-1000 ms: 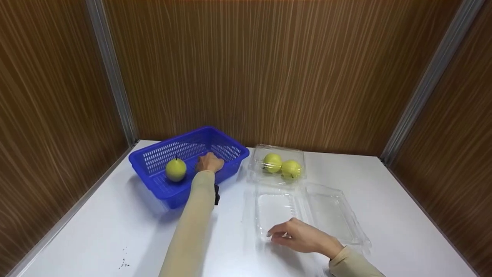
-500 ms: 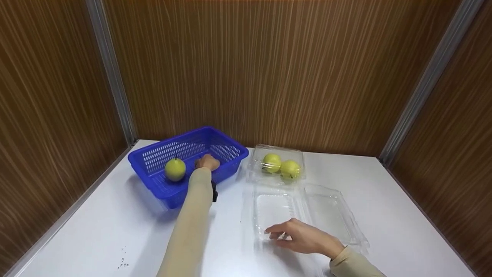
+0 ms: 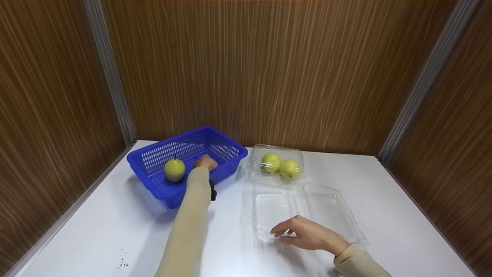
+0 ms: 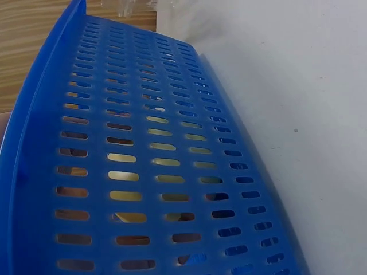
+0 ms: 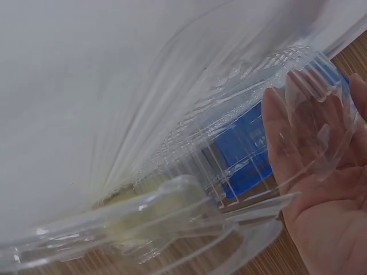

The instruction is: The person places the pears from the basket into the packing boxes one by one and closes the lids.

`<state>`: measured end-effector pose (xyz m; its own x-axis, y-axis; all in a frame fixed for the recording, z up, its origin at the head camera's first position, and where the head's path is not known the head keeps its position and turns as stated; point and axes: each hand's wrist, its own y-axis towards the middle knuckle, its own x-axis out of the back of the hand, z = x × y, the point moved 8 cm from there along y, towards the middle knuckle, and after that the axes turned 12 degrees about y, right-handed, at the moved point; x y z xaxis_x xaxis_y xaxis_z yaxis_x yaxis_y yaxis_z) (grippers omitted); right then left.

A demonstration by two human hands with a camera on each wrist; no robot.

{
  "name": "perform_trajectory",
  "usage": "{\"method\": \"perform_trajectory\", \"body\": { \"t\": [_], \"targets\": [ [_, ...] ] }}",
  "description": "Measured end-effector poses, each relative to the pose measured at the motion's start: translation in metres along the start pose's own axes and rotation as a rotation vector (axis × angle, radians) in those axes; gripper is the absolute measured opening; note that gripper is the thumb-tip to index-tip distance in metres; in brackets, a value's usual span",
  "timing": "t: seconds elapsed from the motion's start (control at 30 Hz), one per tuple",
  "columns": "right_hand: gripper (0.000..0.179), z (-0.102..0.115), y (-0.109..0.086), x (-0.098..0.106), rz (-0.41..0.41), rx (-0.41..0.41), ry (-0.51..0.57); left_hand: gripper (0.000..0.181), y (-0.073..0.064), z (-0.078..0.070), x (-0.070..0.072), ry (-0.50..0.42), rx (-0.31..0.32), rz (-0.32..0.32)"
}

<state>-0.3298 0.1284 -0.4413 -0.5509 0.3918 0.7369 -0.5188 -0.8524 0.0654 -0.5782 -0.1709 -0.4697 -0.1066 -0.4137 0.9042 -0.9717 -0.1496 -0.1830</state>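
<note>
My left hand (image 3: 206,163) reaches down into a blue slotted basket (image 3: 187,134), its fingers hidden from above. Through the slots in the left wrist view, finger-coloured patches lie around a yellow-green pear (image 4: 123,175), which the hand appears to grip. Another pear (image 3: 174,170) sits left of that hand in the basket. My right hand (image 3: 307,234) is at the near end of an unlidded clear clamshell container (image 3: 273,195), fingers loosely bent and thumb apart. In the right wrist view, its fingers (image 5: 279,134) show through the clear plastic; whether they press it cannot be told.
Behind the unlidded container stands a second clear clamshell (image 3: 276,147) with two pears (image 3: 271,162) inside. The unlidded container's lid (image 3: 332,213) lies folded out to the right. Wood-grain panels (image 3: 246,77) enclose the white table (image 3: 96,231) at the back and sides.
My right hand has shifted slightly right along the container's near end. The left hand has sunk a little within the basket. The pears and containers keep their places.
</note>
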Motion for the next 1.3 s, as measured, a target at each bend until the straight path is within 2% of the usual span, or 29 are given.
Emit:
{"method": "perform_trajectory", "body": {
  "t": [0.03,0.07,0.1,0.13,0.17,0.23,0.27,0.3,0.33,0.37,0.4,0.47,0.5,0.53,0.57,0.63,0.7,0.73,0.83,0.97,1.13,1.3],
  "targets": [
    [0.025,0.0,0.0,0.0,0.0,0.002,-0.001,0.058,-0.002,-0.001,0.001,0.002,-0.011,-0.005],
    [0.024,0.0,0.0,0.0,0.002,0.002,-0.001,0.059,0.003,0.002,-0.001,0.004,-0.013,-0.004],
    [0.024,0.0,0.0,-0.001,0.003,0.004,-0.005,0.06,0.003,0.002,-0.002,0.0,-0.006,0.024],
    [0.023,0.0,0.0,-0.001,0.004,0.001,-0.005,0.06,0.0,0.001,-0.001,0.014,-0.019,0.021],
    [0.023,0.0,0.0,-0.001,0.004,-0.001,-0.006,0.06,0.007,0.003,-0.003,0.038,-0.038,-0.015],
    [0.023,-0.001,0.0,-0.001,0.005,-0.006,-0.007,0.06,0.004,0.003,-0.004,0.02,-0.03,-0.001],
    [0.023,-0.001,0.0,-0.001,0.005,-0.006,-0.008,0.061,0.011,0.005,-0.007,0.007,-0.016,0.01],
    [0.022,-0.001,0.0,-0.001,0.003,-0.005,-0.01,0.061,0.006,0.004,-0.006,-0.021,-0.009,0.016],
    [0.022,-0.001,0.0,-0.001,0.002,-0.004,-0.009,0.061,-0.007,0.001,-0.001,-0.046,-0.009,0.021],
    [0.022,-0.002,0.0,-0.001,0.0,-0.001,-0.011,0.062,-0.006,0.002,-0.002,-0.075,0.01,0.033],
    [0.022,-0.002,0.0,-0.001,-0.002,0.003,-0.013,0.063,-0.021,-0.003,0.002,-0.109,0.029,0.073],
    [0.023,-0.001,0.0,-0.002,-0.006,0.016,-0.017,0.064,-0.027,-0.004,0.006,-0.119,0.038,0.077],
    [0.023,-0.001,0.001,-0.002,-0.007,0.024,-0.017,0.063,-0.022,-0.003,0.004,-0.095,0.027,0.049],
    [0.023,-0.001,0.001,-0.002,-0.007,0.03,-0.016,0.063,-0.023,-0.003,0.006,-0.062,0.027,0.049],
    [0.023,-0.001,0.001,-0.002,-0.008,0.034,-0.016,0.064,-0.019,-0.003,0.004,-0.041,0.033,0.056],
    [0.024,0.0,0.001,-0.003,-0.005,0.037,-0.01,0.062,-0.022,-0.003,0.006,-0.005,0.044,0.05],
    [0.026,0.0,0.0,-0.003,0.001,0.019,0.0,0.061,-0.033,-0.005,0.012,-0.005,0.057,0.03],
    [0.028,0.0,-0.001,-0.002,0.003,0.005,0.002,0.06,-0.048,-0.009,0.018,-0.043,0.081,0.045],
    [0.034,-0.001,-0.006,0.001,-0.002,-0.04,-0.019,0.055,-0.067,-0.014,0.028,-0.119,0.098,-0.031],
    [0.031,-0.001,-0.013,0.009,-0.035,-0.055,-0.078,0.055,-0.079,-0.018,0.039,-0.153,0.097,-0.155],
    [0.023,0.002,-0.018,0.012,-0.069,0.035,-0.089,0.059,-0.081,-0.02,0.047,-0.199,0.104,-0.264],
    [0.021,0.009,-0.02,0.012,-0.131,0.148,-0.138,0.065,-0.085,-0.03,0.059,-0.184,0.061,-0.358]
  ]
}}
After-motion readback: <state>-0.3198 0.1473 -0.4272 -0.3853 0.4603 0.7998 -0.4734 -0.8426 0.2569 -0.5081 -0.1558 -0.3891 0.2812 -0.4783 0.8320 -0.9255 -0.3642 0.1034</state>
